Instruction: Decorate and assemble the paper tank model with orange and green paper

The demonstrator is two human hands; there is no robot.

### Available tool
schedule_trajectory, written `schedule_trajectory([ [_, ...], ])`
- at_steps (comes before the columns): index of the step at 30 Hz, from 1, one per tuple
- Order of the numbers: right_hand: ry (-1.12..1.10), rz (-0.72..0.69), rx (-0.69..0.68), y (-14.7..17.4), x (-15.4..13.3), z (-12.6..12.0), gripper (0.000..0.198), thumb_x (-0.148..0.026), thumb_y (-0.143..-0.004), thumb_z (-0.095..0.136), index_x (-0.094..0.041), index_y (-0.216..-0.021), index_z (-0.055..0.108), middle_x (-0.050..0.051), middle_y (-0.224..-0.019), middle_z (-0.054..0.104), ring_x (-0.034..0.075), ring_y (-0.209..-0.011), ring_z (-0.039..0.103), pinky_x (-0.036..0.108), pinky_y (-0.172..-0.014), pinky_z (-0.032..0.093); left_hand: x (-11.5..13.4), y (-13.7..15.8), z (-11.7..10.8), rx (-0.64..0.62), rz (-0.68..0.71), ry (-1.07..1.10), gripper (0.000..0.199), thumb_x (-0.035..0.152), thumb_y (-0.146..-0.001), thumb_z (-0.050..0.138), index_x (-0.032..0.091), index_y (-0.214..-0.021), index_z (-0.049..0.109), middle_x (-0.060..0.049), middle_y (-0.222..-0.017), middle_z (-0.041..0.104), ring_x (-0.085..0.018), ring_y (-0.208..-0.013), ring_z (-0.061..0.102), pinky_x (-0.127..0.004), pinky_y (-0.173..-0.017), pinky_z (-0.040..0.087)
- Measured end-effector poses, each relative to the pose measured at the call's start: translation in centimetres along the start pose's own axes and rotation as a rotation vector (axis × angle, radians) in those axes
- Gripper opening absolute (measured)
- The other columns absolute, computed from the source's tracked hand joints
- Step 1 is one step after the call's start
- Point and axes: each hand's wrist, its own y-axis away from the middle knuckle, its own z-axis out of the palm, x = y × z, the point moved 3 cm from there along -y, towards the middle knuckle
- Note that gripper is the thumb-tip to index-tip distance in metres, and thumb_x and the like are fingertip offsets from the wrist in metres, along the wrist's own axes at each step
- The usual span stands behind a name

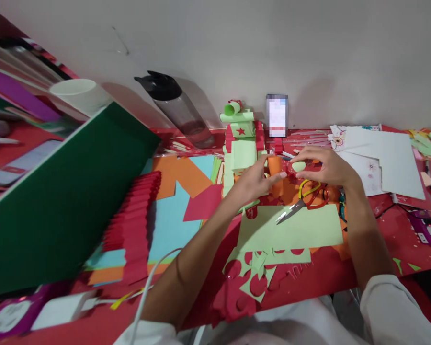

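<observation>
My left hand [255, 182] has its thumb and fingers around a small orange cylinder [275, 165], perhaps rolled paper. A pale green rounded paper piece [299, 166] is pinched in my right hand [321, 165], with something red and blurred beside it. Below that hand, scissors [301, 203] with yellow and red handles lie partly spread on a pale green paper sheet [290, 235]. Left of the orange cylinder stands a green and red paper model [243, 153] with a red star and a rolled tube on top.
A dark green board [68, 201] leans at the left, near coloured paper sheets [172, 225] and pleated red paper [132, 225]. A bottle [179, 110] and a lit phone [277, 116] rest by the wall. Paper scraps [258, 273] lie in front; white card [398, 160] is at right.
</observation>
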Motion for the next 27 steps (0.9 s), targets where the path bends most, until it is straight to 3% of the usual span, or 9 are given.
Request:
schedule_trajectory([
  [5, 0.061, 0.125, -0.215, 0.0, 0.5, 0.5, 0.026, -0.034, -0.089, 0.078, -0.023, -0.114, 0.079, 0.007, -0.107, 0.076, 0.023, -0.094, 0.069, 0.036, -0.088, 0.05, 1.5, -2.5, 0.2, 0.092, 0.0, -0.344, 0.078, 0.066, -0.096, 0.056, 0.014, -0.153, 0.042, -0.013, -0.097, 0.075, -0.035, -0.095, 0.071, -0.039, -0.078, 0.051],
  [10, 0.081, 0.166, -0.456, -0.5, 0.4, 2.5, 0.024, -0.026, -0.088, 0.076, -0.021, -0.111, 0.08, 0.007, -0.106, 0.078, 0.02, -0.088, 0.069, 0.031, -0.079, 0.048, 1.8, -3.0, 1.0, 0.143, 0.078, -0.563, 0.066, 0.047, -0.106, 0.048, 0.01, -0.158, 0.031, -0.015, -0.103, 0.078, -0.034, -0.101, 0.072, -0.042, -0.088, 0.049],
  [13, 0.066, 0.162, -0.582, -0.8, 0.2, 4.7, 0.026, -0.029, -0.089, 0.076, -0.02, -0.113, 0.08, 0.006, -0.101, 0.079, 0.02, -0.085, 0.069, 0.029, -0.073, 0.047, 1.4, -1.0, 0.5, 0.178, 0.087, -0.591, 0.051, 0.038, -0.107, 0.049, 0.016, -0.152, 0.041, -0.015, -0.116, 0.077, -0.031, -0.104, 0.071, -0.039, -0.086, 0.048],
  [16, 0.096, 0.116, -0.672, -1.0, 0.1, 7.2, 0.026, -0.029, -0.091, 0.076, -0.02, -0.115, 0.079, 0.006, -0.099, 0.078, 0.02, -0.083, 0.069, 0.029, -0.067, 0.045, 0.4, 2.2, -0.2, 0.182, 0.161, -0.628, 0.034, 0.037, -0.109, 0.043, 0.019, -0.133, 0.059, -0.013, -0.127, 0.074, -0.026, -0.095, 0.071, -0.033, -0.077, 0.046],
  [19, 0.137, 0.057, -0.663, -1.2, 0.0, 8.5, 0.025, -0.029, -0.089, 0.079, -0.023, -0.113, 0.08, 0.007, -0.105, 0.078, 0.023, -0.09, 0.069, 0.031, -0.071, 0.046, -2.1, 5.5, -0.5, 0.109, 0.157, -0.716, 0.028, 0.033, -0.107, 0.044, 0.022, -0.118, 0.067, -0.01, -0.118, 0.075, -0.021, -0.08, 0.071, -0.028, -0.061, 0.039],
  [21, 0.114, 0.045, -0.605, -1.1, 0.2, 8.2, 0.024, -0.032, -0.09, 0.077, -0.024, -0.113, 0.079, 0.008, -0.113, 0.076, 0.024, -0.097, 0.069, 0.032, -0.077, 0.049, -4.1, 7.6, -0.5, 0.085, 0.179, -0.75, 0.029, 0.033, -0.107, 0.043, 0.022, -0.115, 0.069, -0.009, -0.114, 0.076, -0.022, -0.082, 0.072, -0.028, -0.056, 0.036],
  [27, 0.13, 0.162, -0.4, -0.3, 1.5, 5.1, 0.019, -0.027, -0.096, 0.069, -0.023, -0.112, 0.079, 0.011, -0.13, 0.066, 0.025, -0.11, 0.067, 0.037, -0.093, 0.05, -8.7, 11.6, -0.4, 0.198, 0.16, -0.815, 0.032, 0.031, -0.107, 0.042, 0.021, -0.122, 0.069, -0.01, -0.122, 0.076, -0.022, -0.084, 0.075, -0.029, -0.055, 0.043],
])
